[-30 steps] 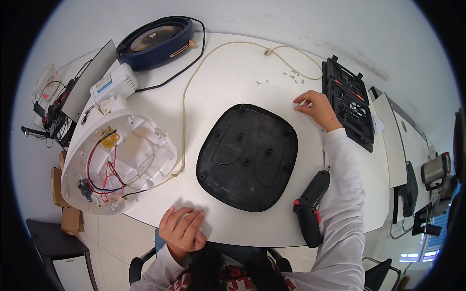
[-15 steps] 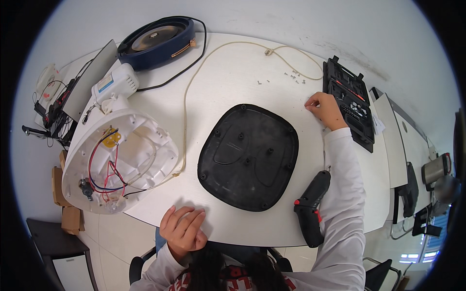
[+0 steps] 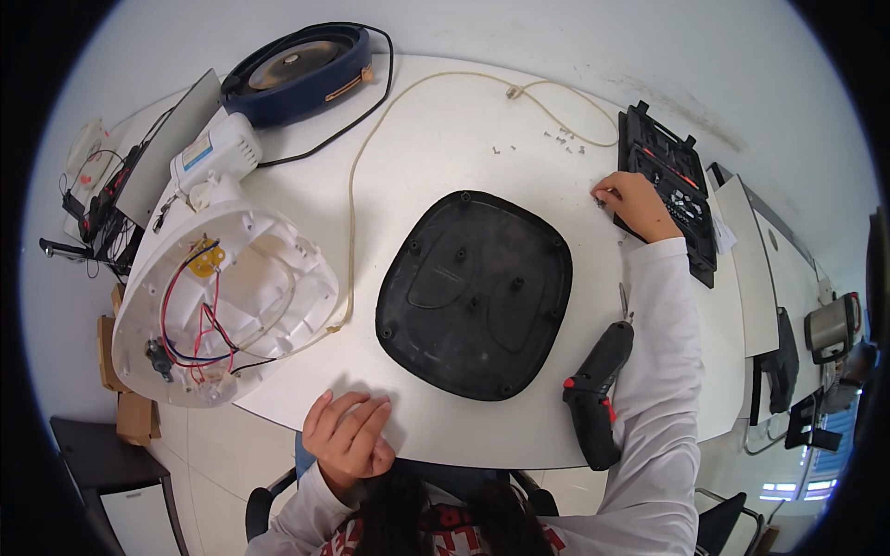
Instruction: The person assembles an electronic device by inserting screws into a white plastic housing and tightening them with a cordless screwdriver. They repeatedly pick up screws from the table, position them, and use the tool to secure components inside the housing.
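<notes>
Although the black base plate (image 3: pixel 475 295) is already lifted off and laid flat mid-bench, and the white housing (image 3: pixel 222 301) lies open with its wires bared, the work is judged partly done. Several loose screws (image 3: pixel 565 139) are scattered near the bit case (image 3: pixel 672 199); roughly eight can be counted. One electric screwdriver (image 3: pixel 598 389) lies unused. The right hand (image 3: pixel 635 204) is curled, seemingly pinching a screw beside the case; the left hand (image 3: pixel 352 440) rests loosely spread on the bench (image 3: pixel 436 130) edge.
</notes>
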### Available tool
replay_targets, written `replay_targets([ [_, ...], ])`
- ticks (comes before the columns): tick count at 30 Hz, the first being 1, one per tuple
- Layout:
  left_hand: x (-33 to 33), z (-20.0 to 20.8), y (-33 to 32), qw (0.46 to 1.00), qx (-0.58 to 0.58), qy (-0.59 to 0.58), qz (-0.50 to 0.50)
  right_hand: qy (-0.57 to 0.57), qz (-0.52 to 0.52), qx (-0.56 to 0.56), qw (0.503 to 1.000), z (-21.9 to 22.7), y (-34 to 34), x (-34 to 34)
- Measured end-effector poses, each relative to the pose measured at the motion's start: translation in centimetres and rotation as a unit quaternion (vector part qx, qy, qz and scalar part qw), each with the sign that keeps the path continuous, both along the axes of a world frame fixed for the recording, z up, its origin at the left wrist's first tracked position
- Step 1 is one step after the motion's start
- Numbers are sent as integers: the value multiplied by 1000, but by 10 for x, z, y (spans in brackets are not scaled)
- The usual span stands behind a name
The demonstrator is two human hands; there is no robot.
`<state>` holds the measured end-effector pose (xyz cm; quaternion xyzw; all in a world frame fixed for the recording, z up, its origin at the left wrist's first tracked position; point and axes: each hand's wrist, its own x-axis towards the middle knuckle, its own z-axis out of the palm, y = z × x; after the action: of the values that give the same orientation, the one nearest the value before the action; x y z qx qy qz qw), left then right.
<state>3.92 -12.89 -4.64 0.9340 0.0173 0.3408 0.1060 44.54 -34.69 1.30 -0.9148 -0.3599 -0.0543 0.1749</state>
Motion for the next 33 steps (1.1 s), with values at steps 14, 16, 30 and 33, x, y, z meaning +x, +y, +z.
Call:
replay_targets([
  [14, 1, -1, -1, 1000, 4, -6, 2, -7, 34, -44, 998, -2, 0, 2],
  [16, 1, -1, 0, 1000, 4, -6, 1, -7, 29, -44, 999, -2, -1, 1],
  [30, 0, 0, -2, 1000, -20, -3, 2, -15, -38, 149, 988, 92, -44, -82],
  [33, 3, -2, -2, 1000, -15, -16, -6, 43, 8, 74, 996, 31, -55, -66],
])
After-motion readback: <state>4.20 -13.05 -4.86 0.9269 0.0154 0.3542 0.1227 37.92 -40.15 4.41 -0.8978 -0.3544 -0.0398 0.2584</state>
